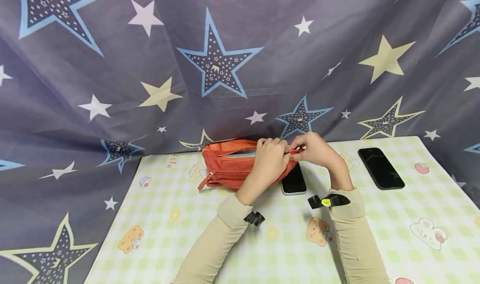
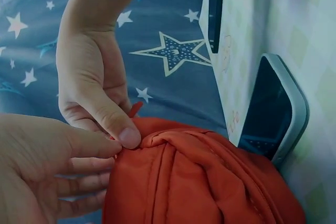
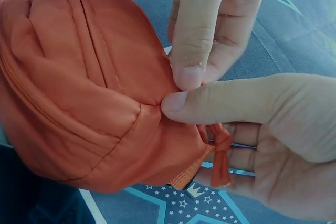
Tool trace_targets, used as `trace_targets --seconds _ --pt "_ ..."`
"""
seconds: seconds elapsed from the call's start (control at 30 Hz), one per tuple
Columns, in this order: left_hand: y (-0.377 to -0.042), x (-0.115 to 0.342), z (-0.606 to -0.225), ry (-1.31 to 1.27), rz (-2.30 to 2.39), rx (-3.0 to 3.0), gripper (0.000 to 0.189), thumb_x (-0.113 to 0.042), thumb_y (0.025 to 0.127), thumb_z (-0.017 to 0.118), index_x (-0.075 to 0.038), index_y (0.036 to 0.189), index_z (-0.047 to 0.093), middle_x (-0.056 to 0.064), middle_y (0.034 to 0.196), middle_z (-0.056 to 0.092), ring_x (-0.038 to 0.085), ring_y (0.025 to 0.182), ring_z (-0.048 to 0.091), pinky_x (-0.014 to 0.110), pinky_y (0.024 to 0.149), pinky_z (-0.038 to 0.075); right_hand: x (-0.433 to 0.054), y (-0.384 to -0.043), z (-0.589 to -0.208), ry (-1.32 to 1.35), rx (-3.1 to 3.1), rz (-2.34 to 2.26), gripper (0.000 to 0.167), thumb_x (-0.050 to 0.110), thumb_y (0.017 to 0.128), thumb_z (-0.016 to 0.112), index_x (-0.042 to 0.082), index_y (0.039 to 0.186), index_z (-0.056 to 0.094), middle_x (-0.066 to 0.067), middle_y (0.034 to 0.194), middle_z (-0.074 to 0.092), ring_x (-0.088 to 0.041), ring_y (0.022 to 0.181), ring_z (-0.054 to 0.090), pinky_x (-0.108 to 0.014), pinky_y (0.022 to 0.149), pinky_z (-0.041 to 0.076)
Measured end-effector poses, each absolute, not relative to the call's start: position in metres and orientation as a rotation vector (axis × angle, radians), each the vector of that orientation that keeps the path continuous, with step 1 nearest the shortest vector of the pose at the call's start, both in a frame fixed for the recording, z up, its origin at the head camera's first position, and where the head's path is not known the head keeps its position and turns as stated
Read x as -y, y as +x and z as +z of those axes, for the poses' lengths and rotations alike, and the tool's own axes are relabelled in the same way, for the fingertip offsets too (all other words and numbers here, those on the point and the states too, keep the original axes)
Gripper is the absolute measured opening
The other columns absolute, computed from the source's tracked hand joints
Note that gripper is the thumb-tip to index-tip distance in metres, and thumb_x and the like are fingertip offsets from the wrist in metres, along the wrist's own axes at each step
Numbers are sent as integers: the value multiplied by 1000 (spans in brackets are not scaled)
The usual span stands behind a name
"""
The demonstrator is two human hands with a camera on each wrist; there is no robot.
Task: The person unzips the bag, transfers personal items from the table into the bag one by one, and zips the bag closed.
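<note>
A red-orange zippered pouch lies at the back of the table, its top zip partly undone with something pale showing inside. My left hand pinches the pouch's upper edge near its right end. Right beside it, my right hand pinches the end corner between thumb and fingers, and the two thumbs nearly meet in the right wrist view. A knotted red pull cord hangs by the right palm. Partly beneath the pouch's right end is a phone with a light rim, dark screen upward.
A second, black phone lies on the table to the right of my right hand. The table wears a green-checked cloth with cartoon prints. A dark star-patterned curtain hangs right behind the table's back edge.
</note>
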State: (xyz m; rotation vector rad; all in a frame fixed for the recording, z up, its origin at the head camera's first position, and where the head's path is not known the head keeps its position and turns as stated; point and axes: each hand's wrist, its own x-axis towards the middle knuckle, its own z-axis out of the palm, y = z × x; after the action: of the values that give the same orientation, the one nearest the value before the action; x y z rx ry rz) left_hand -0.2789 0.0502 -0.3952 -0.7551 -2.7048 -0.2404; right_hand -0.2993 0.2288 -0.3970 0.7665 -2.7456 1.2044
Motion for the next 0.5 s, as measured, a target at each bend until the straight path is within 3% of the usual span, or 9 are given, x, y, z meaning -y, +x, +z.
trace_targets --seconds 0.17,0.37,0.5 --pt "-279 -49 -400 -799 -262 2636 8 -23 94 72 -17 92 67 -3 88 68 17 86 64 38 92 46 -229 -299 -398 757 2744 1202 17 -8 76 79 5 88 80 -9 87 76 -20 78 63 -21 68 49" --pt "-279 -48 -400 -809 -330 2614 8 -19 92 73 -16 100 74 -2 95 72 18 90 67 37 92 50 -228 -300 -399 789 2731 1193 15 -6 77 79 6 85 79 -7 83 75 -17 74 61 -21 66 49" --pt "-280 -45 -397 -809 -389 2597 7 -16 92 73 -16 97 77 -1 91 72 19 88 67 37 89 52 -228 -300 -399 799 2725 1187 13 -3 77 81 7 83 79 -4 81 75 -14 72 59 -21 65 48"
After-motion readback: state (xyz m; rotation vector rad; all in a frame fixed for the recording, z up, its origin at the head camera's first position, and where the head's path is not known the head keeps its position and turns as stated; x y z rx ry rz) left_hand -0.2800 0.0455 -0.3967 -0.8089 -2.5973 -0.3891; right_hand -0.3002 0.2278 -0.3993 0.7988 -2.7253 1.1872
